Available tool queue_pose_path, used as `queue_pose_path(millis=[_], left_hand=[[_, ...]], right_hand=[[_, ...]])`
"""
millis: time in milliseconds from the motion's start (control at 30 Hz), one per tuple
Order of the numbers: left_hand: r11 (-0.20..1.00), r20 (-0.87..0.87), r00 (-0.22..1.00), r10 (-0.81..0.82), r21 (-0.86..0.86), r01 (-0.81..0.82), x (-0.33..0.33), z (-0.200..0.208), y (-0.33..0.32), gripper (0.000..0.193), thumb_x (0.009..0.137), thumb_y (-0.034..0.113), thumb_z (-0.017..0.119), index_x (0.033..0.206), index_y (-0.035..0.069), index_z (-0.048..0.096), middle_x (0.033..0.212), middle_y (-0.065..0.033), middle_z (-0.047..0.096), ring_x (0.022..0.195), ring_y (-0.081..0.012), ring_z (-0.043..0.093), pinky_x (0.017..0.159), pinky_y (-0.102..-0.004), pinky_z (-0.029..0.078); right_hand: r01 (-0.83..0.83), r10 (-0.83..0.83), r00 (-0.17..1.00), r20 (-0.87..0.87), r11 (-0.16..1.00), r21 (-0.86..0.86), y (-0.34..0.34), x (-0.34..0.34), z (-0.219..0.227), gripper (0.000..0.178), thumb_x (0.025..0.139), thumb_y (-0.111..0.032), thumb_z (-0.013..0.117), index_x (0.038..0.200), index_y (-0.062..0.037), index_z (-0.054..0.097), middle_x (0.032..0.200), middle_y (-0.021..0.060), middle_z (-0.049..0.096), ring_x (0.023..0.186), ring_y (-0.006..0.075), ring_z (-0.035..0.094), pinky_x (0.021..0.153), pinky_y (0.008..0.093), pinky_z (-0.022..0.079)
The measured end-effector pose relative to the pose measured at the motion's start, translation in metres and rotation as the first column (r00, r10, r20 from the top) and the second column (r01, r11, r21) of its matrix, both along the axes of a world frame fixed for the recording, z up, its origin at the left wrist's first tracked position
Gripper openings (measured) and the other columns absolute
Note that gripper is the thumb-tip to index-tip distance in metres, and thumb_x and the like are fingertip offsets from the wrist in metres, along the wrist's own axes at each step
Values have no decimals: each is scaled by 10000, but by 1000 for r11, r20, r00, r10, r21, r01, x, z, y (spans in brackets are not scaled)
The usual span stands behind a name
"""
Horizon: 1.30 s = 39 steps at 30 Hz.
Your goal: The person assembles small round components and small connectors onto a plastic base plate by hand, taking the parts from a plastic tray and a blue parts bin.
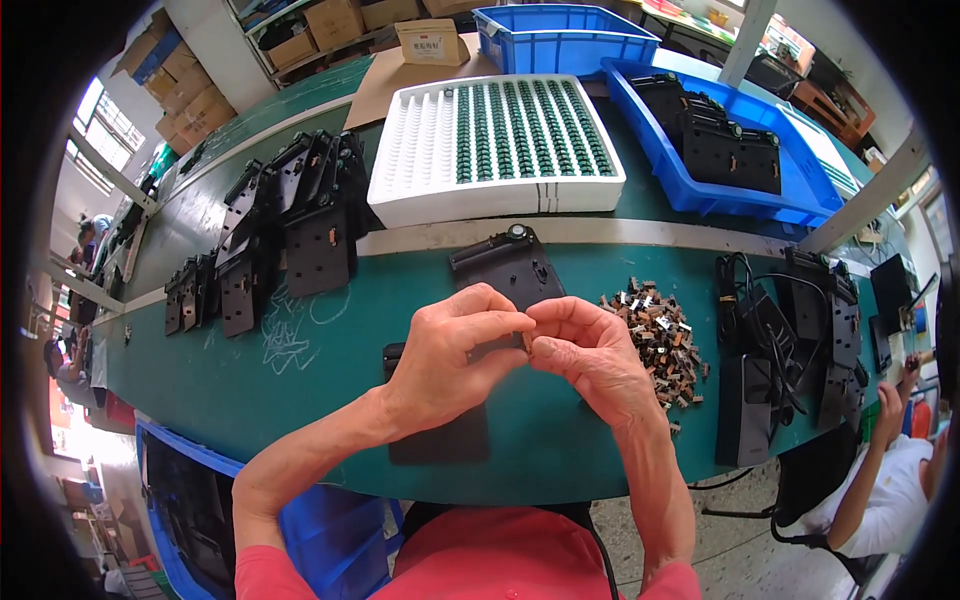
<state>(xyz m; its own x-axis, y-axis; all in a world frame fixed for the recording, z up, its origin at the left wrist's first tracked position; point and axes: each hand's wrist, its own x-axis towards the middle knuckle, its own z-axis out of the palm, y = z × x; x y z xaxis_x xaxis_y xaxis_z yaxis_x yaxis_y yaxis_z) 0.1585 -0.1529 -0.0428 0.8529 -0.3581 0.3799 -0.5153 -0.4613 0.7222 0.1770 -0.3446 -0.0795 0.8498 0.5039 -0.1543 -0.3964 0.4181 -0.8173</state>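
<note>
Both hands meet over the green tabletop. My left hand (445, 345) and my right hand (595, 355) are closed, their fingertips pinching a small brown part (527, 342) between them; most of it is covered by the fingers. Just beyond the hands lies a black plastic panel (505, 270) with a green-and-white round piece at its top edge. Another dark panel (440, 435) lies under my left wrist, partly hidden. To the right of my right hand is a heap of small brown and silver parts (660, 340).
A white foam tray (500, 205) with rows of green pieces stands behind. Black panels lean in groups (320, 245) at left. A blue crate (655, 155) holds more panels. Black cables (775, 340) lie at right, near a seated person (885, 490). A blue bin (330, 525) stands below the table edge.
</note>
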Motion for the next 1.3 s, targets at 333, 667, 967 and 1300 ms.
queue_pose_path(millis=[333,667,967,1300], left_hand=[[997,36,999,31,71,-34,4,2,-6,316,676,-19,776,980,15,697,878,-70,613,753,-165,637,635,-285,525],[966,-292,949,118,-187,-178,49,-20,5,229,718,-61,690,945,-24,691,816,-59,659,751,-111,658,667,-240,535],[969,-41,981,188,172,-178,78,-41,-14,257,679,-31,737,932,9,719,824,-38,612,704,-117,588,612,-256,478],[933,99,976,195,287,-216,86,-52,-23,287,639,35,770,923,26,730,799,-77,577,739,-222,578,654,-334,463]], right_hand=[[79,-78,996,43,997,-15,0,-2,0,301,826,-70,720,1091,14,606,990,98,676,914,145,650,839,290,525],[596,221,582,783,539,-595,13,-16,-12,293,771,11,634,1063,7,607,1083,155,606,976,321,599,837,382,496],[667,403,453,795,438,-603,18,-24,-19,423,655,46,603,1077,69,586,1154,208,568,1089,343,541,908,380,473],[654,466,450,762,409,-637,17,-28,-18,440,633,-14,664,1056,75,581,1205,238,547,1131,337,527,858,377,469]])
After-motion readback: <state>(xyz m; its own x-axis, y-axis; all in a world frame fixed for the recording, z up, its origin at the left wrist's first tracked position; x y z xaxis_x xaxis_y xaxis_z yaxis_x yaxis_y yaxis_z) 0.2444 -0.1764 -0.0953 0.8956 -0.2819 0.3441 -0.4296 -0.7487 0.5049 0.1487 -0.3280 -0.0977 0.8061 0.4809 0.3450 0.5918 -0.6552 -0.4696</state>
